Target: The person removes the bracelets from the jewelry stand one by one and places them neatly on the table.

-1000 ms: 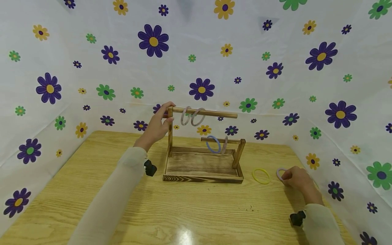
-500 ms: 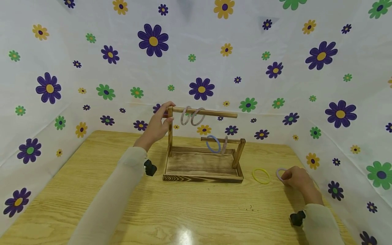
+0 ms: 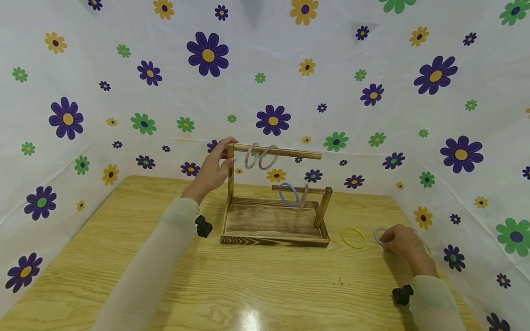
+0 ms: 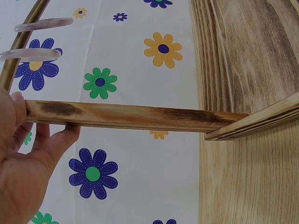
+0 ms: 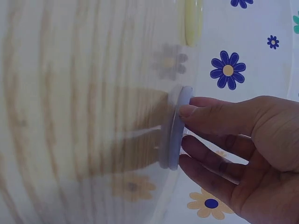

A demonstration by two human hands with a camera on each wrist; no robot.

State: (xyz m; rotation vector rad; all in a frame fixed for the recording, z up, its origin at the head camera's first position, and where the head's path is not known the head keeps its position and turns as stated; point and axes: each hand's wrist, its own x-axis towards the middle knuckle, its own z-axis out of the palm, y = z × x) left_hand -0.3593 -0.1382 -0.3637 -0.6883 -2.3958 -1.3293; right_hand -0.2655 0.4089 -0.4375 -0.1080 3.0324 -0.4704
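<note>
Left grip (image 3: 212, 172) clasps a grainy wooden post (image 4: 126, 115), right grip (image 3: 403, 242) a smooth lilac ring (image 5: 177, 137).

A white floral cloth (image 3: 265, 48) stands behind the wooden tabletop (image 3: 103, 243) and along its left and right sides, with creases running through it. It is printed with purple daisies (image 3: 208, 55), mostly yellow-centred but some with green centres, the larger ones bearing dashed white lines on their petals, scattered among yellow-orange daisies (image 3: 304, 10) and green daisies (image 3: 336, 141) of various sizes. On the grained, yellowish tabletop, a few dark specks (image 3: 340, 281) lie toward the right, and a bright glare (image 3: 250, 319) shows at the near edge of the head view.
</note>
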